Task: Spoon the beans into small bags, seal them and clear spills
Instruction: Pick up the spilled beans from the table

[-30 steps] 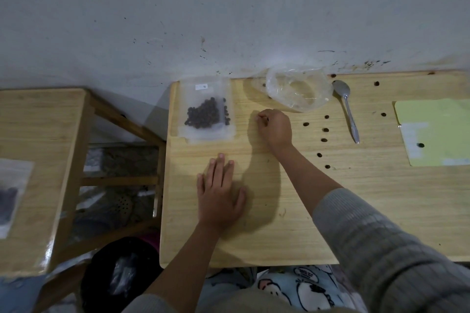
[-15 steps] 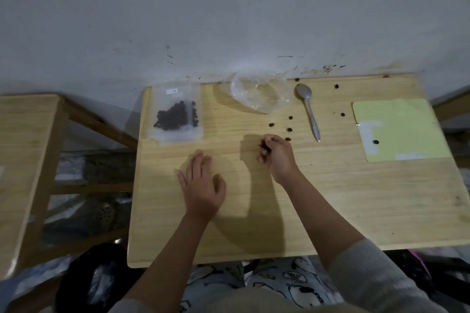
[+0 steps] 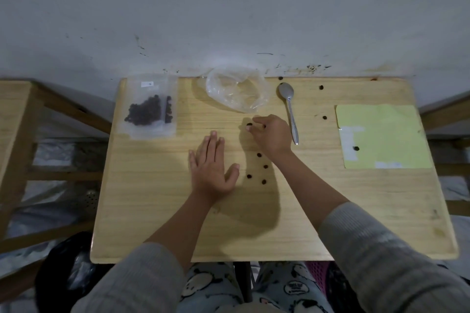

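Note:
My left hand lies flat on the wooden table, fingers apart, holding nothing. My right hand is curled just in front of a crumpled clear bag, fingertips pinched at a dark bean, with another bean showing between the fingers. Several loose beans lie under my right wrist. A small zip bag with beans inside lies flat at the back left. To the right of my right hand lies a metal spoon.
A yellow sheet lies at the right with one bean on it. Stray beans dot the back right of the table. A second wooden table stands to the left. The wall runs along the table's far edge.
My right hand moved toward me over the loose beans, then away again to just in front of the clear bag. My left hand stayed flat. The view shifted.

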A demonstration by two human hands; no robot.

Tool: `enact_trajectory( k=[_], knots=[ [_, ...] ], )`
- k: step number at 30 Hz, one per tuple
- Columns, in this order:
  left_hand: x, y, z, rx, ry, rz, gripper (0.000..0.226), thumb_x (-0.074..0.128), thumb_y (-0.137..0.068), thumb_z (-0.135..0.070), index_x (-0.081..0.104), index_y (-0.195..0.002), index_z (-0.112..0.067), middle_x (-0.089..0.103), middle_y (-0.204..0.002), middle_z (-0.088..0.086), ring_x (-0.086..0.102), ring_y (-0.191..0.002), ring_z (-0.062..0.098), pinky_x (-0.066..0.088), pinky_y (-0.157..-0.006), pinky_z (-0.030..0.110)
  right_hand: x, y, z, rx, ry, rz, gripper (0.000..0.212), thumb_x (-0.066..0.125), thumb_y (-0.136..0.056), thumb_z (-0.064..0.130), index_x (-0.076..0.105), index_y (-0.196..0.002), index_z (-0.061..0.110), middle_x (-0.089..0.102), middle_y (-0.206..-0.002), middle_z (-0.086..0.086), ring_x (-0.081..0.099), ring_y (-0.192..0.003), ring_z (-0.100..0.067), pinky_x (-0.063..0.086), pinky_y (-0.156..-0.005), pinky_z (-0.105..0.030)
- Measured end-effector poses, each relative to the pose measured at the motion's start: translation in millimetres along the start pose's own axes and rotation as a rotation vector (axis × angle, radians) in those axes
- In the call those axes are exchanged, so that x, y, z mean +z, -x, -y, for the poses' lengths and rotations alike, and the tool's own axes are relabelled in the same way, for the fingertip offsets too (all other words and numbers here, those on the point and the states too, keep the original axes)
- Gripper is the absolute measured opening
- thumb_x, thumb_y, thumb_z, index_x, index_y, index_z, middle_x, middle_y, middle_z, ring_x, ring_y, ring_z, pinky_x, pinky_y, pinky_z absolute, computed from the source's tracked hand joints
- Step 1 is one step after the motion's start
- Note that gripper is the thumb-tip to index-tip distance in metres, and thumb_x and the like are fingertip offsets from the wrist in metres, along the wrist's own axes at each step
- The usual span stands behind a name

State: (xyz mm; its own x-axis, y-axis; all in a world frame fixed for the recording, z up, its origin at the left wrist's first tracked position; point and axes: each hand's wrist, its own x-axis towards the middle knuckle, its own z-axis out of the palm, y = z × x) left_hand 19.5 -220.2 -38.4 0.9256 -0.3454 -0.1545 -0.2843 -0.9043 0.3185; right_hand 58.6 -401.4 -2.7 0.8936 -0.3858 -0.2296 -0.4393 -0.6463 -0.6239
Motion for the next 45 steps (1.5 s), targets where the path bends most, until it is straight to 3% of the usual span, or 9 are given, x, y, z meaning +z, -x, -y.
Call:
enact_trajectory(
  k=[8, 12, 17, 24, 27, 29, 34, 39, 45],
  knots=[
    [0.5, -1.6, 0.4, -0.002, -0.014, -0.012, 0.077, 0.046, -0.079, -0.053, 0.035, -0.143, -0.011, 0.022, -0.157, 0.007, 0.021, -0.144, 0.024, 0.023, -0.108, 0.062, -2.4, -8.7, 8.3, -0.124, 0.218, 0.112, 0.021, 0.058, -0.09, 0.025, 0.073, -0.094, 0.011, 0.063, -0.093, -0.007, 0.059, -0.088, -0.024, 0.047, -0.069, -0.032],
    [-0.9, -1.5, -1.0, -0.008, -0.017, -0.012, 0.078, 0.047, -0.08, -0.053, 0.033, -0.145, -0.012, 0.019, -0.158, 0.006, 0.017, -0.145, 0.023, 0.021, -0.109, 0.061, -7.9, -7.1, 2.9, 0.03, -0.301, 0.035, 0.018, 0.062, -0.081, 0.013, 0.064, -0.063, 0.017, 0.055, -0.06, 0.004, 0.051, -0.058, -0.009, 0.04, -0.06, -0.023],
    [-1.5, -1.1, -1.5, -0.007, -0.021, -0.007, 0.079, 0.049, -0.08, -0.052, 0.031, -0.145, -0.012, 0.017, -0.159, 0.006, 0.016, -0.146, 0.023, 0.017, -0.11, 0.06, -23.5, 8.2, -6.4, 0.376, -0.941, 0.066, 0.035, 0.054, -0.089, 0.006, 0.047, -0.056, 0.015, 0.039, -0.048, 0.006, 0.035, -0.046, -0.012, 0.036, -0.04, -0.022],
    [-1.5, -0.3, -1.4, -0.012, -0.036, -0.005, 0.079, 0.044, -0.08, -0.055, 0.032, -0.145, -0.012, 0.016, -0.159, 0.005, 0.016, -0.145, 0.023, 0.019, -0.111, 0.06, -34.0, 17.3, -10.5, 0.482, -1.297, 0.185, 0.029, 0.031, -0.092, 0.008, 0.047, -0.067, 0.009, 0.04, -0.062, -0.005, 0.04, -0.045, -0.014, 0.035, -0.039, -0.021],
    [-1.8, -0.8, -1.9, -0.011, -0.037, -0.01, 0.079, 0.043, -0.08, -0.056, 0.033, -0.145, -0.012, 0.018, -0.159, 0.005, 0.018, -0.145, 0.023, 0.02, -0.111, 0.06, -37.2, 14.3, -9.4, 0.475, -1.179, 0.186, 0.04, 0.037, -0.098, 0.023, 0.051, -0.063, 0.009, 0.045, -0.056, -0.002, 0.038, -0.042, -0.013, 0.033, -0.04, -0.021],
    [-1.9, -1.0, -2.8, -0.013, -0.033, -0.014, 0.08, 0.042, -0.08, -0.055, 0.032, -0.146, -0.012, 0.017, -0.159, 0.005, 0.017, -0.145, 0.023, 0.017, -0.111, 0.059, -33.1, 10.0, -13.5, 0.396, -0.851, 0.078, 0.044, 0.051, -0.095, 0.032, 0.056, -0.06, 0.006, 0.054, -0.051, 0.002, 0.041, -0.04, -0.009, 0.035, -0.041, -0.021],
    [-1.0, -0.7, -2.7, -0.018, -0.02, -0.02, 0.08, 0.043, -0.079, -0.054, 0.031, -0.146, -0.013, 0.016, -0.159, 0.004, 0.014, -0.146, 0.022, 0.015, -0.112, 0.059, -20.7, 8.1, -27.2, 0.042, -0.144, -0.068, 0.021, 0.069, -0.085, 0.023, 0.075, -0.094, 0.005, 0.072, -0.082, -0.006, 0.06, -0.067, -0.008, 0.043, -0.069, -0.014],
    [-2.0, -2.2, -3.6, -0.018, -0.017, -0.025, 0.079, 0.044, -0.078, -0.053, 0.034, -0.145, -0.012, 0.019, -0.158, 0.005, 0.018, -0.145, 0.023, 0.019, -0.11, 0.06, -13.0, 4.7, -29.3, -0.045, -0.049, -0.05, 0.014, 0.067, -0.086, 0.014, 0.075, -0.092, 0.005, 0.073, -0.091, -0.01, 0.067, -0.081, -0.023, 0.045, -0.075, -0.021],
    [-1.6, -2.3, -2.9, -0.018, -0.029, -0.023, 0.079, 0.046, -0.077, -0.053, 0.036, -0.143, -0.011, 0.022, -0.157, 0.006, 0.021, -0.144, 0.023, 0.024, -0.108, 0.06, -18.1, 0.6, -28.9, 0.051, -0.26, -0.093, 0.025, 0.062, -0.091, 0.023, 0.064, -0.073, 0.007, 0.055, -0.059, 0.005, 0.048, -0.055, -0.005, 0.035, -0.053, -0.008]
  ],
)
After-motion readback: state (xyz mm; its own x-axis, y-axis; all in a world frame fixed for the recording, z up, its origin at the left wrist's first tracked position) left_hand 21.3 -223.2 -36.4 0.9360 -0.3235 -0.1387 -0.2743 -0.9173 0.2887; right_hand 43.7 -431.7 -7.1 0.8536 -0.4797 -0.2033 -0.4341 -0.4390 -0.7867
